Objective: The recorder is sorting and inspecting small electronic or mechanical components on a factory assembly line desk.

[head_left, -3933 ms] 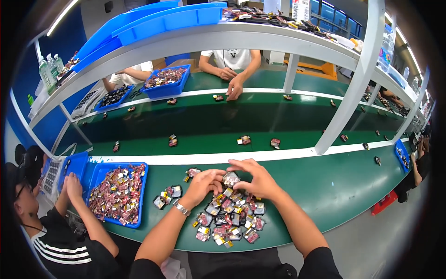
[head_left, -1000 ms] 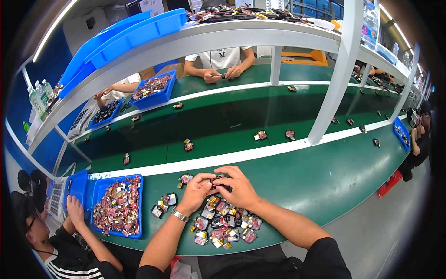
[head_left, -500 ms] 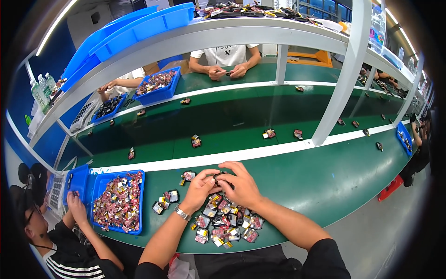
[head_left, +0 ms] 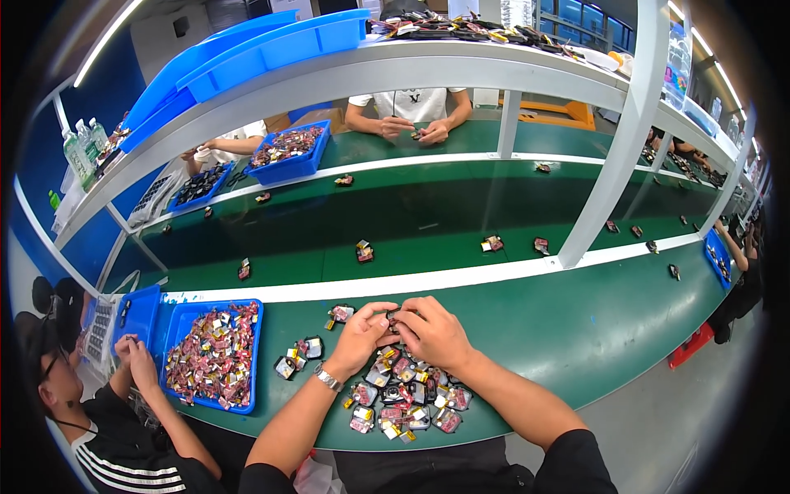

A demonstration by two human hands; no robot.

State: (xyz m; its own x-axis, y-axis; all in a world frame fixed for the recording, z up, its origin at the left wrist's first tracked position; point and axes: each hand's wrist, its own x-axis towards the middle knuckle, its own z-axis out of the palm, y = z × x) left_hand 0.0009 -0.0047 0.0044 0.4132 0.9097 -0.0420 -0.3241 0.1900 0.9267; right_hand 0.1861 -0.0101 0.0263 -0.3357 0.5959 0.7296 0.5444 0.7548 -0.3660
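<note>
My left hand point(head_left: 364, 339) and my right hand point(head_left: 434, 336) meet over the green bench, fingers pinched together around a small black-cased electronic assembly point(head_left: 394, 319). My fingers cover most of it. Just below them lies a heap of similar assemblies point(head_left: 405, 397), black frames with pinkish-red boards, silver parts and yellow tabs. One loose assembly point(head_left: 340, 314) rests beyond my left wrist, and a small group point(head_left: 298, 357) sits left of it. A silver watch circles my left wrist.
A blue tray point(head_left: 261, 346) of red-and-yellow parts stands at left, beside a co-worker point(head_left: 58, 370) handling something small. Beyond a white rail, spaced assemblies lie on a dark green belt point(head_left: 428, 247). A white post point(head_left: 613, 140) and overhead shelf point(head_left: 461, 70) frame the bench. Another person works opposite.
The whole view has shifted slightly. My right fingers, raised and spread before, now curl in closer over the assembly. The hands of the person opposite have also shifted.
</note>
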